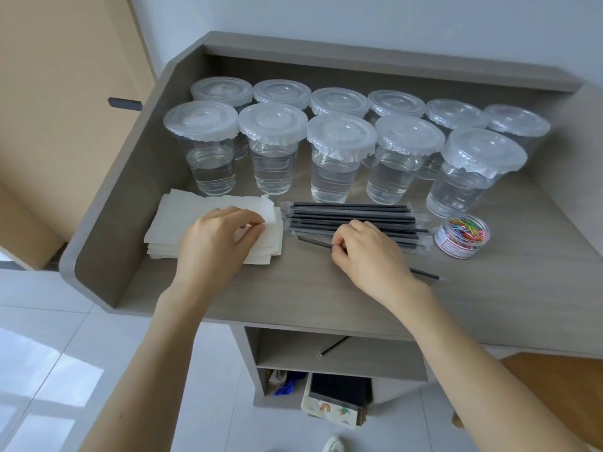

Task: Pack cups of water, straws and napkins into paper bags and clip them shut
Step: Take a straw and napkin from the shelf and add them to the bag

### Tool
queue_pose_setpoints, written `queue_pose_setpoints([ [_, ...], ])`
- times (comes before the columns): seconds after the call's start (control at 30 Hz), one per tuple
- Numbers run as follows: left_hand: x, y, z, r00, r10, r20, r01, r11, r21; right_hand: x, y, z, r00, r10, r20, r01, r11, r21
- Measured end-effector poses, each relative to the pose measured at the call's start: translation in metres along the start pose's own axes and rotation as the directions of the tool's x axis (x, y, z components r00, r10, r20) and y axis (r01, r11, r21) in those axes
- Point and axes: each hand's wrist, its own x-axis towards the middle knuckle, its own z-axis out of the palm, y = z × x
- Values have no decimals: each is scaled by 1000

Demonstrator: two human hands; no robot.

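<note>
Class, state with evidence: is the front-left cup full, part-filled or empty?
Part-filled: water in the front-left cup reaches about halfway up its wall.

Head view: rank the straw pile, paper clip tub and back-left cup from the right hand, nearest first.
1. Straw pile, just beyond the right hand.
2. Paper clip tub, off to its right.
3. Back-left cup, far corner on the left.

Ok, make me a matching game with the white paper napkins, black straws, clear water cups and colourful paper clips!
1 white paper napkins
2 black straws
3 clear water cups
4 colourful paper clips

a inside a round clear tub
b two rows at the back
c left hand pinches the top one
d right hand pinches one

Pairs: 1-c, 2-d, 3-b, 4-a
</note>
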Motion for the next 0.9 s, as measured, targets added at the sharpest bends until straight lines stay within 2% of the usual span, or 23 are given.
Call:
queue_pose_setpoints([
  [0.1, -1, 11, 0, 998, 51, -32, -54, 995, -85, -13, 2, -7, 992, 118, -53, -114, 991, 69],
  [0.23, 0, 37, 7, 998, 69, -6, -69, 977, -200, -41, 8, -20, 949, 284, -136, -259, 949, 180],
  [0.37, -8, 74, 18, 995, 92, 40, -77, 958, -276, -75, 19, -33, 912, 366, -185, -319, 917, 240],
  [0.43, -16, 99, 22, 995, 55, 80, -22, 932, -361, -95, 28, -40, 893, 396, -213, -326, 896, 300],
  [0.53, -33, 149, 31, 981, -64, 184, 152, 841, -519, -132, 42, -55, 838, 482, -257, -326, 819, 472],
  [0.63, -59, 204, 51, 955, -109, 276, 272, 694, -666, -182, 58, -64, 764, 575, -294, -277, 703, 656],
  [0.73, -98, 271, 78, 927, -78, 366, 345, 558, -755, -244, 80, -64, 703, 634, -323, -234, 634, 737],
  [0.8, -130, 321, 94, 911, -23, 411, 363, 518, -774, -288, 98, -63, 668, 680, -302, -222, 570, 791],
  [0.9, -177, 385, 114, 863, 34, 504, 447, 411, -794, -352, 122, -64, 575, 759, -305, -229, 507, 831],
])
